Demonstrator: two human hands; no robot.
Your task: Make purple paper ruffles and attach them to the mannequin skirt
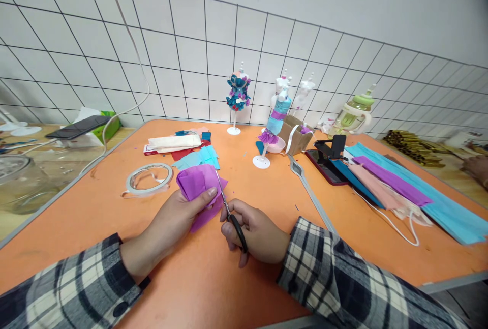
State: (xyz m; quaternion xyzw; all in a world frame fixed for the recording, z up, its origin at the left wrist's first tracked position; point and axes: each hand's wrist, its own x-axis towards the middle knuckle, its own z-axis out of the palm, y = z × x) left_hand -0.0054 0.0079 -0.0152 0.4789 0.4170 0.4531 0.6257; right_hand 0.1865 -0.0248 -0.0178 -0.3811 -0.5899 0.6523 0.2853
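My left hand [179, 217] pinches a folded piece of purple crepe-like paper [196, 179], thumb on top. Black-handled scissors [237, 227] are in my right hand [255, 232], fingers wrapped round the handles. Their blades point away from me and lie against the right side of the purple sheet; I cannot tell how far they are parted. A corner of the purple sheet hangs below my left thumb. Just beyond, light blue paper pieces [202, 157] lie on the orange table [183, 283]. A roll of double-sided tape [149, 179] rests left of the purple sheet.
Small mannequins stand at the back, one in teal ruffles [238, 90], another in blue and purple [275, 123]. A brown box [295, 136], a phone stand [335, 147] and a bottle [353, 115] are right of them. Long coloured strips [438, 197] lie far right.
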